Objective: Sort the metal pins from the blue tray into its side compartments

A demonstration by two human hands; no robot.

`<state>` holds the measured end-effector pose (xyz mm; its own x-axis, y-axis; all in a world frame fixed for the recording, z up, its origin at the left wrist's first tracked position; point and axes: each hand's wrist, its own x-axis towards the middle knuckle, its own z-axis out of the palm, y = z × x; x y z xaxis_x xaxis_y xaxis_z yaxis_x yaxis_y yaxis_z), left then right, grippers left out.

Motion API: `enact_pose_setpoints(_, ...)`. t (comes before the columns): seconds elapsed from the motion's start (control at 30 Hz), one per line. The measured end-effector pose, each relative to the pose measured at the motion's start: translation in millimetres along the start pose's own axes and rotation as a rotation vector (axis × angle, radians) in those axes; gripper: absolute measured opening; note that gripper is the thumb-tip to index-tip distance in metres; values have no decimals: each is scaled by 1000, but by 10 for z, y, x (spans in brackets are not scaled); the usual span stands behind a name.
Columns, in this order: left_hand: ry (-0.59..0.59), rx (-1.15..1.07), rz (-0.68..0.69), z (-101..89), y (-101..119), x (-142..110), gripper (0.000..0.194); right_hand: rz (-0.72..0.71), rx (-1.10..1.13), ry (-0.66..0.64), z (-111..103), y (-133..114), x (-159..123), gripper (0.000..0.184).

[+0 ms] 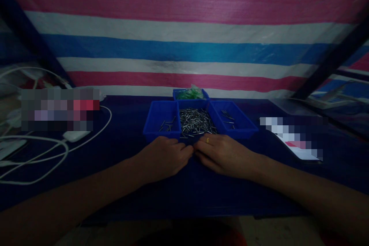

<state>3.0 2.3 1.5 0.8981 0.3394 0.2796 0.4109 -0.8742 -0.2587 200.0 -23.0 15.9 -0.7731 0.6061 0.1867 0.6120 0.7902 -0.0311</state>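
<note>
In the head view, my left hand (168,156) is curled closed just in front of the left blue bin (148,123). My right hand (220,150), with a gold-coloured ring on one finger, has its fingers bent and pressed together in front of the middle bin. The fingertips of both hands almost meet; anything between them is hidden. Behind them, a heap of small metal pins (197,121) fills the middle blue bin (193,103). A few similar pins lie in the left bin and in the right blue bin (239,119).
A fourth blue bin (175,94) at the back holds green plastic bags (190,93). White cables (66,150) loop over the dark blue table (184,196) at left, beside a white adapter (76,135). A partly blurred, bright phone-like slab (301,152) lies at right. Striped sheeting (184,50) hangs behind.
</note>
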Motion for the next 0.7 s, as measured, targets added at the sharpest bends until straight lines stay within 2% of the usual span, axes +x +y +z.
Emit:
enact_pose_setpoints(0.37,-12,6,-75,-38,1,18,15,139,-64,30,33,35,-6,14)
enact_pose_setpoints(0.5,-17,-7,-89,-25,0,22,15,103,-46,36,17,26,-8,15)
enact_pose_setpoints(0.7,-37,-148,-97,-19,29,34,14,-11,13,74,-11,7,-12,20)
